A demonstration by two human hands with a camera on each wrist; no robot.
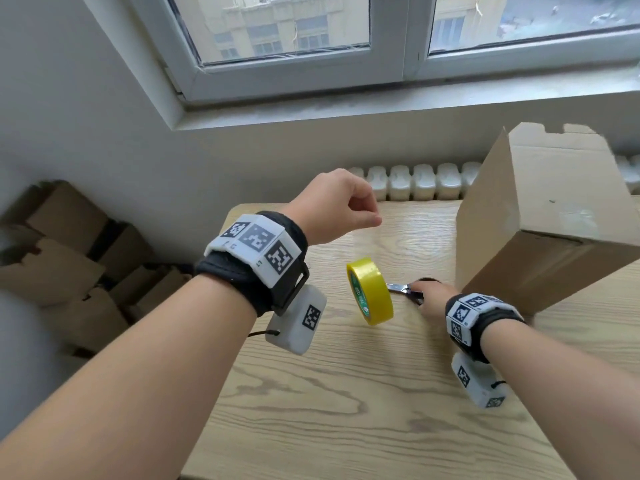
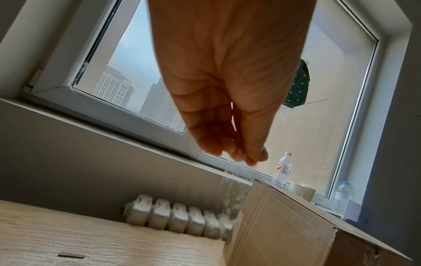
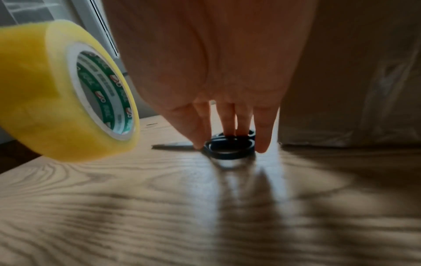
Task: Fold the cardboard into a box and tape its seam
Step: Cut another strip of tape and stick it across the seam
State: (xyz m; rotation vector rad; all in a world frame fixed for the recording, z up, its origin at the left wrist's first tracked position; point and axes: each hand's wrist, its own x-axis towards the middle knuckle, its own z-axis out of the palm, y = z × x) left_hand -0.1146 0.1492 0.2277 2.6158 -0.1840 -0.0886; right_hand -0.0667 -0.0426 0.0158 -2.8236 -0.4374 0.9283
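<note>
Looking down from the head view, we find the box (image 1: pixel 540 216) standing on the table (image 1: pixel 346 410) at its far right, tilted, top flaps up; its inside is hidden from us. Clear film shows on its side in the right wrist view.

The tape (image 1: pixel 370 291), a yellow roll, appears suspended off the table between the two hands, just left of the scissors (image 1: pixel 403 289). We see a thin clear strip running from the left hand's fingertips (image 2: pixel 248 156) down toward the box edge.

The left hand (image 1: pixel 332 206) is raised above the table, fingers curled and pinched together on that strip.

The right hand (image 1: pixel 433 299) is low on the table beside the box, fingers (image 3: pixel 264 129) extended down around the dark scissor handles, two of them into a loop; the blades lie flat, pointing toward the tape.

On the sill we note two bottles (image 2: pixel 282 169) and two cups (image 2: pixel 305 192); what they contain cannot be told. Flattened cardboard (image 1: pixel 69 258) lies stacked on the floor at left. A radiator (image 1: pixel 415 181) sits behind the table.
</note>
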